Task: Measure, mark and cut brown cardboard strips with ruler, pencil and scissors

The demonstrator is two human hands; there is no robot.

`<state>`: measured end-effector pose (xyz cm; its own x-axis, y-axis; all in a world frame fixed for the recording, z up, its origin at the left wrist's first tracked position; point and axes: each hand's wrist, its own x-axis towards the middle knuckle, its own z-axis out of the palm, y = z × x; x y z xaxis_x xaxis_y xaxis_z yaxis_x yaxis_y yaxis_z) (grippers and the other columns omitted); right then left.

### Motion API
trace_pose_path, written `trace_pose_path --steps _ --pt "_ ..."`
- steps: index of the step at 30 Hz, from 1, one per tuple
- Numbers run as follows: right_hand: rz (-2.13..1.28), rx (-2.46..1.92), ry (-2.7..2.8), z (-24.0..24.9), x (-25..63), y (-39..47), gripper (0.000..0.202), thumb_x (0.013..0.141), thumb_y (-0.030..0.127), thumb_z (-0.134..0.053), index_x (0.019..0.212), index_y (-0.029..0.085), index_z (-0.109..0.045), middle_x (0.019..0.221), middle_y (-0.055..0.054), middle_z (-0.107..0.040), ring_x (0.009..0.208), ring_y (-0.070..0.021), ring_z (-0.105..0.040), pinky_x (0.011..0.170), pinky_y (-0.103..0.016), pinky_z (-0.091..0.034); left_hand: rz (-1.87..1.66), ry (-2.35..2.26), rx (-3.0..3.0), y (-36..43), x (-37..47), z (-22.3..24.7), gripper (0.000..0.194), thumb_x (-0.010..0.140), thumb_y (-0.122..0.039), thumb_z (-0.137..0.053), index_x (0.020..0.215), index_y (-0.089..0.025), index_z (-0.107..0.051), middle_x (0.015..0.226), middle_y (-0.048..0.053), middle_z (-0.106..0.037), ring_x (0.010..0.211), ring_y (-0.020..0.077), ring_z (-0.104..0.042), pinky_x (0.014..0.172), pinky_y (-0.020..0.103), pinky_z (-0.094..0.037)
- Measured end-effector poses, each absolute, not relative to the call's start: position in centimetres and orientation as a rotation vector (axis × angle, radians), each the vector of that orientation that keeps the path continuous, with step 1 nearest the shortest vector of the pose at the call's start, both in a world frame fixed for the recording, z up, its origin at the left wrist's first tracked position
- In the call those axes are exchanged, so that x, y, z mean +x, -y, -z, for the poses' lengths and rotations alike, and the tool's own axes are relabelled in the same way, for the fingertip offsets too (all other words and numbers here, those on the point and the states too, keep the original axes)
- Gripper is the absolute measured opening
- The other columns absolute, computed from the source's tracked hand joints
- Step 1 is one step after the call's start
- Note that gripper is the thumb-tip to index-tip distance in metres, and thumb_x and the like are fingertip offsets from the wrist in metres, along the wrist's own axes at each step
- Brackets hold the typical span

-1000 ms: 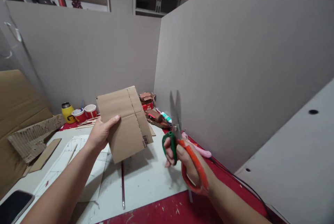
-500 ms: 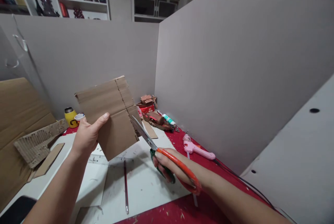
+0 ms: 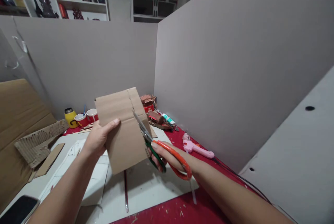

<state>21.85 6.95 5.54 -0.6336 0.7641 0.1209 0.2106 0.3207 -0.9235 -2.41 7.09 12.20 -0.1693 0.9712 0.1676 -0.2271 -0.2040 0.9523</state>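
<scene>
Left hand grips cardboard; right hand holds scissors at the cardboard's dark line, seemingly cutting; the next snip likely calls for following it

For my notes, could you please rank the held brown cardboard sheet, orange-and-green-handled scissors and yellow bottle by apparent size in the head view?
1. Held brown cardboard sheet
2. Orange-and-green-handled scissors
3. Yellow bottle

Brown cardboard piece, creased across, dark line down right side, raised and tilted above desk, scissors, one orange handle, one green, metal blades at the line, tips up-left.
</scene>
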Motion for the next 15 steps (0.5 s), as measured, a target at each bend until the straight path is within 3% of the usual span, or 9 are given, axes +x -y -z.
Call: trace_pose_path --steps 3,8,15 --pt "-1.247 -0.857 2.004 -6.3 21.2 -7.2 0.065 0.092 0.079 -0.029 0.068 0.021 -0.048 0.06 0.001 -0.053 0.056 -0.0139 -0.054 0.058 -0.028 -0.044 -1.552 -1.007 1.059 -6.8 -1.7 -11.9 0.058 0.057 -0.036 -0.091 0.107 -0.015 -0.071 0.101 0.012 -0.078 0.089 0.0299 -0.074 0.067 0.031 -0.061" --pt "-1.219 -0.817 1.981 -6.5 21.3 -7.1 0.062 0.092 0.078 -0.032 0.075 0.021 -0.052 0.069 0.0 -0.054 0.066 -0.0158 -0.055 0.067 -0.03 -0.046 -1.562 -0.977 1.038 -6.6 -1.4 -11.7 0.065 0.059 -0.035 -0.091 0.116 -0.016 -0.068 0.105 0.011 -0.077 0.092 0.0306 -0.074 0.071 0.031 -0.062" --pt "-1.305 -0.795 1.979 -6.3 21.7 -6.9 0.065 0.093 0.077 -0.028 0.074 0.02 -0.053 0.07 -0.002 -0.057 0.065 -0.015 -0.055 0.065 -0.029 -0.045 -1.564 -0.938 1.044 -6.3 -1.1 -11.7 0.063 0.062 -0.035 -0.09 0.119 -0.019 -0.068 0.106 0.01 -0.077 0.095 0.0319 -0.074 0.077 0.035 -0.062"
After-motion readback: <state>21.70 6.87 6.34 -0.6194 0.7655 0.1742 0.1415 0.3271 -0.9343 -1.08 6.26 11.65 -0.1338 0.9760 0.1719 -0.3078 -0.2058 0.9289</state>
